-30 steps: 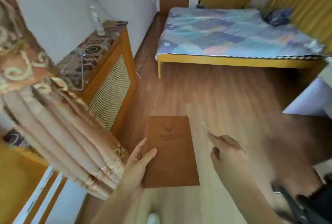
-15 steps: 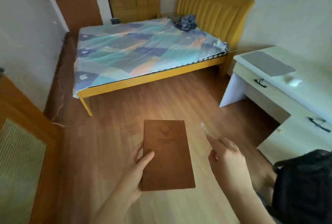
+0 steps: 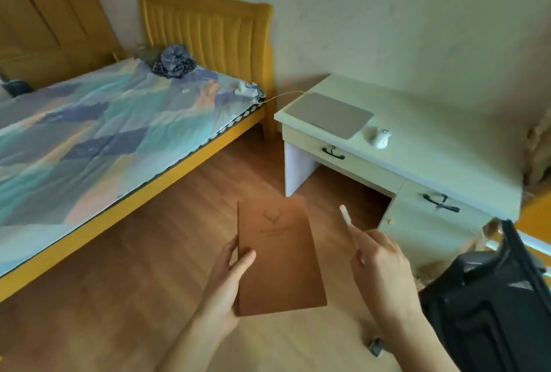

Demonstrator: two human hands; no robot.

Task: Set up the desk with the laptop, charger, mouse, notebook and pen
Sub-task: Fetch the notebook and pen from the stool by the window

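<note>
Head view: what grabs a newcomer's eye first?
The brown notebook held mid-air at centre by the left hand, with the right hand beside it gripping a pen. Behind them, the pale desk on the right carries a closed laptop and a white mouse.

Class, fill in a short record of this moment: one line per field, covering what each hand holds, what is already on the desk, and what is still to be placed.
left hand: left hand holds the brown notebook by its left edge
right hand: right hand holds the pen, tip pointing up and away
on desk: closed laptop and white mouse on the desk
cable: a white cable runs from the bed towards the laptop
still to place: notebook and pen
nearby: black chair at lower right
</note>
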